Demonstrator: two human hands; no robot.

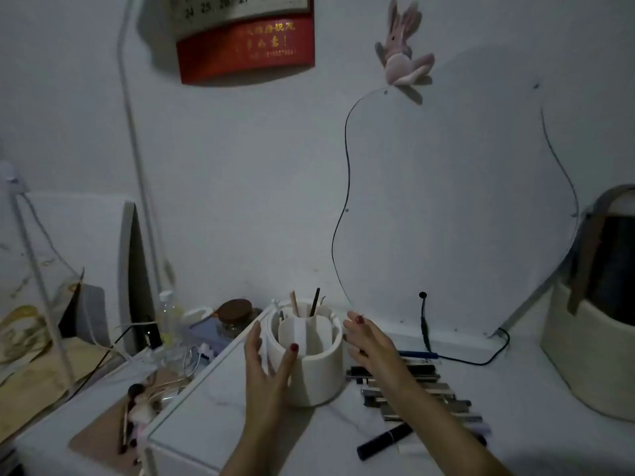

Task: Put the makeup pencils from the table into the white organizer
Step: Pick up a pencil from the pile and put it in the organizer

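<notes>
A round white organizer (318, 376) with inner compartments stands on the white table (213, 420). Two thin sticks poke up from its back compartment. My left hand (266, 365) is at its left side, fingers spread, thumb against the front wall. My right hand (369, 341) hovers just right of the rim, fingers apart and holding nothing. A row of makeup pencils (429, 389) lies side by side on the table to the right of the organizer, partly hidden under my right forearm. One black pencil (385, 441) lies apart, nearer to me.
A curved mirror (457, 214) leans on the wall behind. A cream basket (591, 359) stands at the right. A black cable (464, 359) runs behind the pencils. Left of the table lie a jar (235, 316), a bottle (170, 314) and cluttered cords.
</notes>
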